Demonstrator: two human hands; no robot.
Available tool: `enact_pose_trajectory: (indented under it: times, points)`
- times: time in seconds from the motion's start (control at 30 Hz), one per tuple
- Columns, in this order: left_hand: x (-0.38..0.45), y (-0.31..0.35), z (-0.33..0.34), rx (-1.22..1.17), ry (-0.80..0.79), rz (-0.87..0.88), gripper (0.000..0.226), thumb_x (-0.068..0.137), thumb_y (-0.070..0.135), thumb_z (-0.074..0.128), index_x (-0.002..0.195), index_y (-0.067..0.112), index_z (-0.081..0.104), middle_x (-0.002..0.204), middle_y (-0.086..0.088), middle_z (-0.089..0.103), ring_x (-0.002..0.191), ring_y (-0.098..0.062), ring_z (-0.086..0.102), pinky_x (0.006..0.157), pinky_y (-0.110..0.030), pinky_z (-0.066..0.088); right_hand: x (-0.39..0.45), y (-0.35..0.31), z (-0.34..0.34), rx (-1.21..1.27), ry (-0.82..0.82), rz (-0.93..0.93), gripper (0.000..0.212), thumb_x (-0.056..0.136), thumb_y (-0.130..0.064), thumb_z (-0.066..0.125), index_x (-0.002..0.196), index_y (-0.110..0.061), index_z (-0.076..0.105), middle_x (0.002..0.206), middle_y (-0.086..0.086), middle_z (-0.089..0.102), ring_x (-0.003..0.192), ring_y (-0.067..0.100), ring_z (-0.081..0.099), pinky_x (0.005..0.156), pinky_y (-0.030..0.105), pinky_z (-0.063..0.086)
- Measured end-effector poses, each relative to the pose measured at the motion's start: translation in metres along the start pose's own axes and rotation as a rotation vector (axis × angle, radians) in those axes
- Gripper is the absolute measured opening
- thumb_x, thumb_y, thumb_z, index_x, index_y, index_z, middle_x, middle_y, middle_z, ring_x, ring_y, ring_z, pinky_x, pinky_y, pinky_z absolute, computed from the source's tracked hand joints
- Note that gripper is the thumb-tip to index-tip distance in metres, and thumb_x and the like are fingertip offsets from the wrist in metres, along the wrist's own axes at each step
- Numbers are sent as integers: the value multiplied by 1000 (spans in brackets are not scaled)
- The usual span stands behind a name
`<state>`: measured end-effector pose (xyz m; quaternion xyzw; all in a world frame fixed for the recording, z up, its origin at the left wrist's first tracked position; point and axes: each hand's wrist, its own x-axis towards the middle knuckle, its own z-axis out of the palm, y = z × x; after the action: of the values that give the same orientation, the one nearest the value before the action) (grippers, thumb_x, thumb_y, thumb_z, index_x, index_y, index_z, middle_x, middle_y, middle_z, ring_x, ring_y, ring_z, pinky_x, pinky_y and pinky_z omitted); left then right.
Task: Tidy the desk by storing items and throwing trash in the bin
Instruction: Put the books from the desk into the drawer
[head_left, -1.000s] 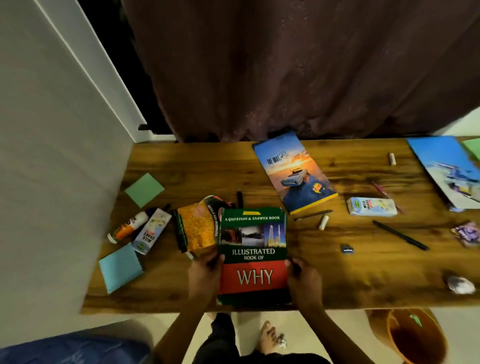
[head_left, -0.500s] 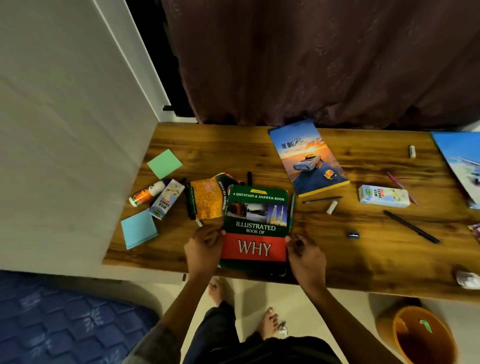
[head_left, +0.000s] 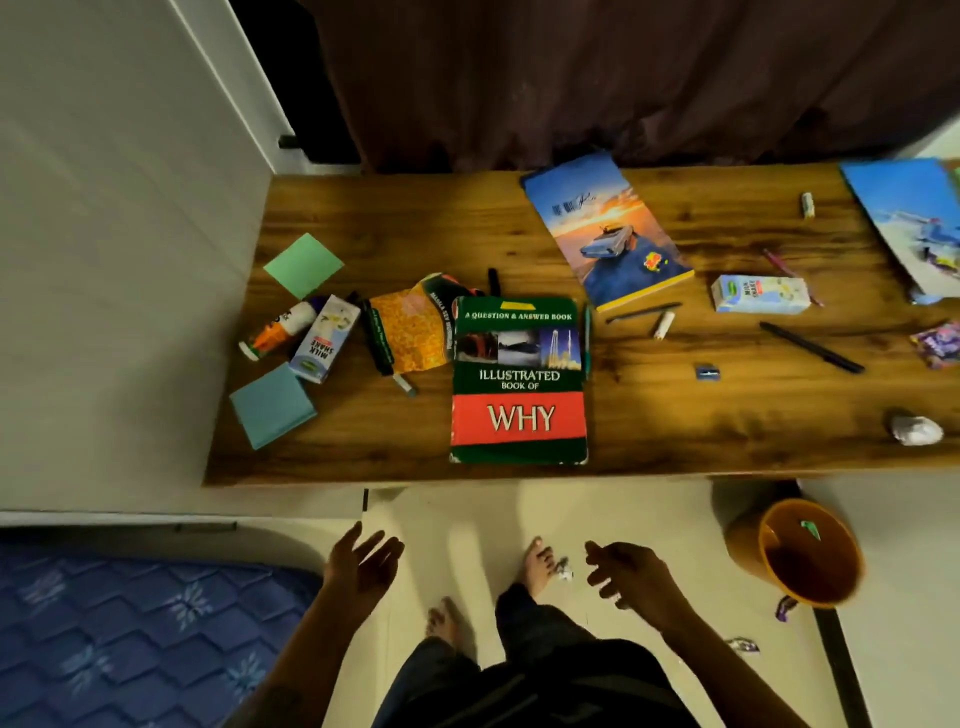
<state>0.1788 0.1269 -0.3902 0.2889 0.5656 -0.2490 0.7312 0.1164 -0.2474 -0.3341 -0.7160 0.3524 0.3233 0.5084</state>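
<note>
The green and red "WHY" book (head_left: 519, 379) lies flat at the front edge of the wooden desk (head_left: 675, 415). Beside it on the left lie an orange book (head_left: 410, 327), a milkshake carton (head_left: 324, 338), a glue bottle (head_left: 275, 332) and two sticky-note pads (head_left: 304, 265) (head_left: 272, 405). A blue car notebook (head_left: 608, 228), a second carton (head_left: 761, 294), pens (head_left: 810, 347) and a crumpled paper ball (head_left: 917, 430) lie to the right. My left hand (head_left: 361, 564) and my right hand (head_left: 631, 577) hang below the desk edge, both empty with relaxed fingers.
An orange bin (head_left: 802, 553) stands on the floor under the desk's right side, with wrappers (head_left: 743, 645) on the floor near it. A blue mat (head_left: 130, 634) covers the floor at left. A white wall (head_left: 104, 260) borders the desk's left end, a dark curtain (head_left: 571, 78) the back.
Both hands have let go of the "WHY" book and dropped back below the desk edge. The book stays flat on the desk.
</note>
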Motion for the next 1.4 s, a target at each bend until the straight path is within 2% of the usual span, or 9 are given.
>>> enact_pose_trajectory:
  times: [0.1,0.27,0.37,0.5,0.73,0.87,1.03,1.23,1.4]
  points:
    - [16,9,-4,-72,-37,17,61,101,41,57,147,2,48,113,-24,63,99,-35,64,79,-35,54,3,2,20,309,-89,224,45,95,-45,65,100,-1,73,89,11,77,73,27,70,63,28,49]
    - [20,12,-1,-129,-106,8,60,101,46,55,141,1,52,122,-26,59,104,-39,63,85,-39,53,26,10,63,703,9,257,48,101,-45,55,123,-4,66,121,18,72,113,37,67,88,44,53]
    - [16,9,-3,-130,-105,11,63,100,49,56,140,0,52,125,-26,57,110,-40,61,90,-39,53,30,5,83,834,22,236,53,101,-49,53,127,-5,64,124,17,71,112,36,67,97,46,51]
    - [17,5,-4,-158,-89,45,69,99,54,54,142,0,50,139,-26,53,121,-40,57,107,-40,48,28,1,96,945,-26,194,62,100,-59,48,131,-7,62,124,16,71,113,35,69,92,44,53]
    - [45,-14,-1,-111,-52,159,77,96,61,55,141,-1,49,135,-23,57,103,-36,62,94,-40,54,74,24,98,1101,-139,163,76,94,-69,49,139,-7,54,133,22,64,117,41,65,103,55,50]
    - [74,-30,-5,-168,-56,116,99,88,74,52,151,-1,39,147,-26,50,130,-40,53,113,-44,43,104,43,101,1211,-169,133,82,89,-70,56,141,-6,51,135,25,60,117,46,64,103,61,49]
    - [77,-27,7,-310,-147,152,107,86,77,52,159,3,26,159,-26,37,146,-41,38,124,-48,28,132,36,108,1410,-171,89,89,88,-73,54,146,-7,46,143,27,51,124,49,57,104,62,48]
    - [101,-11,21,-89,-215,274,97,86,80,48,155,14,39,159,-18,39,147,-40,36,124,-55,25,151,23,121,1555,-285,-21,88,81,-72,64,141,-9,50,136,28,60,120,53,60,103,69,43]
    - [110,-17,25,-207,-379,337,95,89,77,46,153,7,40,153,-21,49,142,-40,46,124,-56,25,149,21,130,1603,-304,-109,89,82,-71,65,143,-8,48,135,28,59,115,52,64,98,60,51]
